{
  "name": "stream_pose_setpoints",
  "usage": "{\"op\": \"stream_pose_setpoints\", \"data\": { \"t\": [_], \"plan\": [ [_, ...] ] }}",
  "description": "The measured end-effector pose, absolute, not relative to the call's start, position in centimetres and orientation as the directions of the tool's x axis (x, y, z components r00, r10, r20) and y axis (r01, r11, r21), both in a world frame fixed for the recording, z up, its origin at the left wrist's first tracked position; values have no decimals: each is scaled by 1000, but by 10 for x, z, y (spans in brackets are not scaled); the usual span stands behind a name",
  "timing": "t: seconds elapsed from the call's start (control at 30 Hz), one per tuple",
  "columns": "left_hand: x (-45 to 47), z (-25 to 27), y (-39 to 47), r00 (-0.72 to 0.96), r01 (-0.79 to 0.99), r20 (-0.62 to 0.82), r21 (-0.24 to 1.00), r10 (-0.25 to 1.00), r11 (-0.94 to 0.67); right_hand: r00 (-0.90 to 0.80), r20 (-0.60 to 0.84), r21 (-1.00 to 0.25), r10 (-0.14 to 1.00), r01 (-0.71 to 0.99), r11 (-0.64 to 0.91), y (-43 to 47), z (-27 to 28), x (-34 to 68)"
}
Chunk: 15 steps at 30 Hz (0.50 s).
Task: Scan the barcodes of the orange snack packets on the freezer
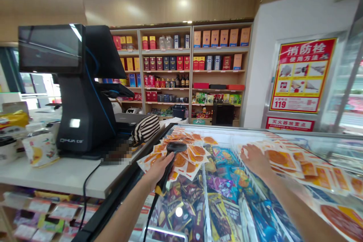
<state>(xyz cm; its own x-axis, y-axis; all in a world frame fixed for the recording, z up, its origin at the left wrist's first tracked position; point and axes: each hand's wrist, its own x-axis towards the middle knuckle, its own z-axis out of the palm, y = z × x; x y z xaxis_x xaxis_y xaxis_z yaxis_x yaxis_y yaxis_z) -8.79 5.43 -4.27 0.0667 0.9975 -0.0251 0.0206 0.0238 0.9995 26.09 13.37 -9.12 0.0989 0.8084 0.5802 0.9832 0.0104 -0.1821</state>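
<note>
My left hand is closed round the handle of a black and yellow barcode scanner, whose cable hangs down. The scanner head is over a spread pile of flat food packets with round orange-brown contents, lying on the freezer's glass top. To the right, my right hand is down at the glass with its fingers bent over the pale edge of a flat packet. Its fingertips are partly hidden. Beside that hand, more such packets overlap in a long row.
Under the glass, the freezer holds many wrapped ice creams parted by white wire dividers. A cash register stands on the white counter at left, near a striped pouch. Shelves of boxes line the back wall.
</note>
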Motion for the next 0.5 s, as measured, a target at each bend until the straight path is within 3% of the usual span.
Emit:
{"op": "stream_pose_setpoints", "data": {
  "t": [0.23, 0.5],
  "plan": [
    [-95, -47, 54, 44, 9, -31, 1000, 999, 30, -247, 421, -191, 873, 917, 351, 161, -102, 144],
    [-99, -51, 59, 80, -57, -35, 998, 996, 40, -338, 348, -198, 874, 885, 421, 176, -112, 114]
  ]
}}
